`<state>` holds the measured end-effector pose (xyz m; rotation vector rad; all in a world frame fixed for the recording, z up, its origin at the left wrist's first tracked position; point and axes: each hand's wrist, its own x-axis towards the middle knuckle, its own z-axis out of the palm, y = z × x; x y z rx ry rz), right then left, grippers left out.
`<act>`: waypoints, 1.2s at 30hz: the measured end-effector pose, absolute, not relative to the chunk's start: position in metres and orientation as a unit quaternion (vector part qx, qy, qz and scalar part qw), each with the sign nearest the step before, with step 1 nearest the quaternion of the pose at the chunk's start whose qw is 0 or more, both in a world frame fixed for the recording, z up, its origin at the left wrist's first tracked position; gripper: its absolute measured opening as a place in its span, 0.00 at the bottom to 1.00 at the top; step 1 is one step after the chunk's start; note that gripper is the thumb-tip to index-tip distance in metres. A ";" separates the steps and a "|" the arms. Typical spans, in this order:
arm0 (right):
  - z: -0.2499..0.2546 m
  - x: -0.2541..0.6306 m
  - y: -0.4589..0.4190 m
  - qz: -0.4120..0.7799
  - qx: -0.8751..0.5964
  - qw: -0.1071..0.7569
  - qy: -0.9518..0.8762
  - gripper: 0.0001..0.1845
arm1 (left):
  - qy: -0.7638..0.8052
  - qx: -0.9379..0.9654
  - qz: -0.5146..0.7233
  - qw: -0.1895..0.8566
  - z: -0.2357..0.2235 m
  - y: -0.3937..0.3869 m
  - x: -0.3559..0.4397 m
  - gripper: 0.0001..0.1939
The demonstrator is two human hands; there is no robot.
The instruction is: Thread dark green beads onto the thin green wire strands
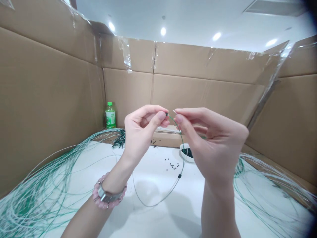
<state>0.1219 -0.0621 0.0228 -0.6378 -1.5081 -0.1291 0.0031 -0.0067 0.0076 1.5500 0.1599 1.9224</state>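
left hand (143, 132) pinches round black bead (166, 114) on green wire (183, 148); right hand (213, 148) beside

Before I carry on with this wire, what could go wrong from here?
The tiny black bead pinched in the left hand could slip and get lost among the loose beads on the white table. The lower bead might slide along the hanging wire loop. That loop could also tangle with the green-and-white wire bundle nearby.
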 end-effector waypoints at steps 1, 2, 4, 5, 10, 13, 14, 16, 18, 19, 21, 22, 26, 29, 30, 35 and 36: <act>0.023 0.122 -0.062 -0.071 -0.290 0.676 -0.674 0.07 | 0.062 0.592 0.734 0.326 0.008 -0.007 0.003 0.05; 0.023 0.122 -0.062 -0.080 -0.293 0.670 -0.677 0.08 | 0.060 0.594 0.733 0.326 0.008 -0.008 0.003 0.05; 0.023 0.123 -0.062 -0.087 -0.297 0.657 -0.687 0.08 | 0.055 0.598 0.729 0.329 0.008 -0.010 0.004 0.04; 0.023 0.123 -0.062 -0.087 -0.298 0.653 -0.691 0.08 | 0.052 0.600 0.727 0.331 0.009 -0.010 0.004 0.03; 0.025 0.124 -0.063 -0.089 -0.296 0.644 -0.700 0.07 | 0.057 0.607 0.729 0.312 0.009 -0.011 0.004 0.03; 0.025 0.124 -0.064 -0.104 -0.302 0.640 -0.699 0.07 | 0.061 0.612 0.731 0.296 0.009 -0.011 0.005 0.03; 0.025 0.125 -0.064 -0.111 -0.304 0.638 -0.699 0.07 | 0.062 0.614 0.732 0.287 0.009 -0.012 0.005 0.02; 0.025 0.125 -0.064 -0.132 -0.314 0.629 -0.699 0.07 | 0.075 0.622 0.737 0.256 0.009 -0.013 0.004 0.02; 0.025 0.126 -0.064 -0.159 -0.325 0.617 -0.699 0.07 | 0.097 0.634 0.738 0.208 0.010 -0.015 0.003 0.02; 0.025 0.126 -0.065 -0.170 -0.329 0.610 -0.701 0.07 | 0.108 0.643 0.735 0.186 0.010 -0.016 0.003 0.02; 0.026 0.127 -0.065 -0.185 -0.335 0.595 -0.707 0.07 | 0.120 0.661 0.724 0.157 0.010 -0.017 0.001 0.01; 0.026 0.128 -0.065 -0.185 -0.337 0.589 -0.711 0.07 | 0.122 0.669 0.718 0.149 0.010 -0.017 0.001 0.01; 0.027 0.130 -0.063 -0.148 -0.322 0.587 -0.728 0.09 | 0.123 0.669 0.718 0.145 0.011 -0.015 0.000 0.01; 0.027 0.129 -0.060 -0.084 -0.302 0.605 -0.732 0.09 | 0.123 0.661 0.721 0.166 0.011 -0.012 -0.001 0.01; 0.027 0.129 -0.058 -0.062 -0.294 0.613 -0.730 0.09 | 0.122 0.661 0.719 0.175 0.011 -0.010 -0.001 0.01; 0.027 0.125 -0.054 -0.012 -0.312 0.624 -0.716 0.08 | 0.136 0.669 0.708 0.182 0.011 -0.007 0.000 0.02; 0.027 0.125 -0.055 -0.012 -0.326 0.618 -0.715 0.08 | 0.141 0.670 0.708 0.173 0.010 -0.007 0.001 0.02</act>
